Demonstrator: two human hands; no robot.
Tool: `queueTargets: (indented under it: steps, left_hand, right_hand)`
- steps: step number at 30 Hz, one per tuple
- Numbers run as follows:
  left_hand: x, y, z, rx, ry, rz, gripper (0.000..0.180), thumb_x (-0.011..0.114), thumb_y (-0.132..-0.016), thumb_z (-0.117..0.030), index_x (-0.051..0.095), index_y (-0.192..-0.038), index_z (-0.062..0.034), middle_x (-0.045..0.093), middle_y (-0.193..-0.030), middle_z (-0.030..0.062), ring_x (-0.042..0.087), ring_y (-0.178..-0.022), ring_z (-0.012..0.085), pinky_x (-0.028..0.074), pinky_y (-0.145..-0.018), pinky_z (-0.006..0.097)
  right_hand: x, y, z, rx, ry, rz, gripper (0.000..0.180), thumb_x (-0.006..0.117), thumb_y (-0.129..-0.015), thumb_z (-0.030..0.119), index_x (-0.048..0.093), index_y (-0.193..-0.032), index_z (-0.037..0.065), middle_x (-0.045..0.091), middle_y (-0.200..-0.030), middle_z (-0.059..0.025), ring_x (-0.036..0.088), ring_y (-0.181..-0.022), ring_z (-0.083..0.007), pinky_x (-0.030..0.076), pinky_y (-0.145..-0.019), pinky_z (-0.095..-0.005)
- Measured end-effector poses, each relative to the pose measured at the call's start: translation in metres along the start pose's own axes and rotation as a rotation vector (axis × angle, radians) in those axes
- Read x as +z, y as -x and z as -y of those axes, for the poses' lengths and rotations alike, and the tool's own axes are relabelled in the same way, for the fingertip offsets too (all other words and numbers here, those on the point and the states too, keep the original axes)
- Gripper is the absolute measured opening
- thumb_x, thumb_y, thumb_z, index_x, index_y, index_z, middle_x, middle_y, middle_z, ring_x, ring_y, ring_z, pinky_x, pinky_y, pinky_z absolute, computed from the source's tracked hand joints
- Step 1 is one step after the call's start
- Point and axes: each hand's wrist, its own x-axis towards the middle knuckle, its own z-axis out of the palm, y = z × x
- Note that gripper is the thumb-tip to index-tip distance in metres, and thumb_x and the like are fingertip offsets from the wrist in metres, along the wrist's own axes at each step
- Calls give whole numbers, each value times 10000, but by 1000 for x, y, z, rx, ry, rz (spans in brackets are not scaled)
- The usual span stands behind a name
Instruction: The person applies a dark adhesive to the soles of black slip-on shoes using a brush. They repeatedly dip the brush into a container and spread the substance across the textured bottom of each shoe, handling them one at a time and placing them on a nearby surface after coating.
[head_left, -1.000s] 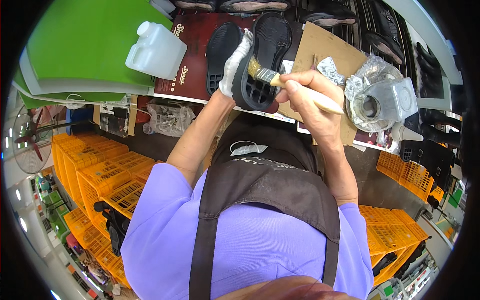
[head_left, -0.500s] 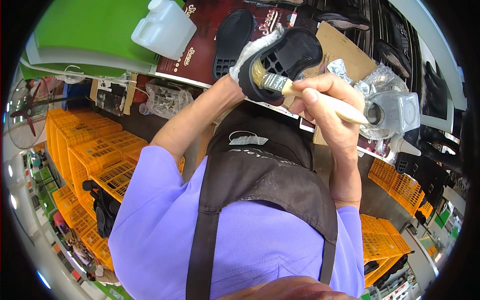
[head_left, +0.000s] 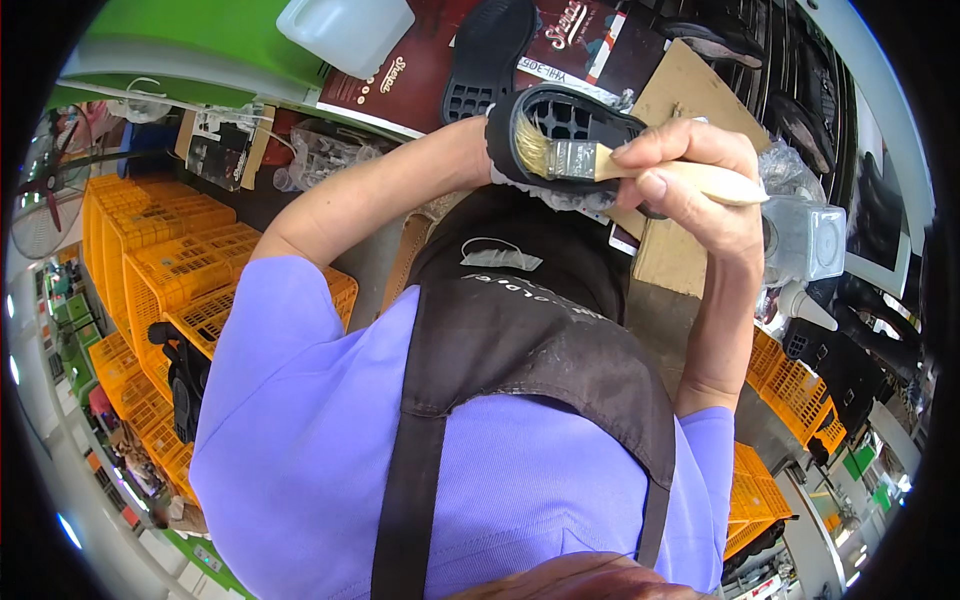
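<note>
A black shoe sole (head_left: 592, 112) with a grid of hollows in its heel lies sideways above my lap, tilted toward me. My left hand (head_left: 556, 197), in a white glove, supports it from beneath; most of its fingers are hidden behind the sole. My right hand (head_left: 700, 178) grips the pale wooden handle of a flat paintbrush (head_left: 574, 159). Its light bristles touch the inside of the sole by the heel rim. Another black sole (head_left: 490, 45) rests on the dark red box beyond, apart from my hands.
A white plastic jug (head_left: 345, 35) stands at the far left of the bench. To the right are a cardboard piece (head_left: 672, 258), a clear square container (head_left: 808, 243) and a white nozzle bottle (head_left: 806, 306). Orange crates (head_left: 165, 250) are stacked at left; more (head_left: 800, 385) sit at right.
The held sole has turned from slanting to nearly level, its heel end now at the left. The brush and my right hand have shifted slightly right, with the bristles still inside the sole.
</note>
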Motion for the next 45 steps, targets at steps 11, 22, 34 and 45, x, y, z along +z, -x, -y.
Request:
queueTargets:
  steps: [11,22,34,45]
  left_hand:
    - [-17,2,6,-389,-52,-5,294,593,-874,-116,572,-1153,-27,614,-1087,66,602,-949,122,519,-817,245]
    - [-46,11,30,-215,566,47,308,447,-933,-132,533,-1180,31,622,-1090,138,645,-908,192,554,-772,283]
    - [-3,-11,-25,632,-426,-289,597,647,-806,-263,409,-1306,-40,422,-1312,147,403,-1217,256,301,-1039,409]
    - [22,-13,-23,426,-1076,-371,522,582,-851,-304,426,-1285,-60,516,-1214,106,465,-1161,229,322,-1030,382]
  right_hand:
    - [-27,-22,-3,26,50,374,177,714,-762,65,680,-915,-16,672,-869,-89,628,-827,-150,498,-761,-269]
    - [-48,-1,-9,71,320,452,161,695,-770,45,687,-927,10,672,-853,-97,642,-790,-178,509,-716,-281]
    - [-34,47,-10,-242,-28,-628,182,582,-857,122,617,-918,-46,632,-715,-99,581,-600,-90,434,-530,-178]
    - [38,11,-13,-224,-78,-832,149,583,-882,97,628,-901,-44,648,-681,-81,531,-544,-60,433,-502,-181]
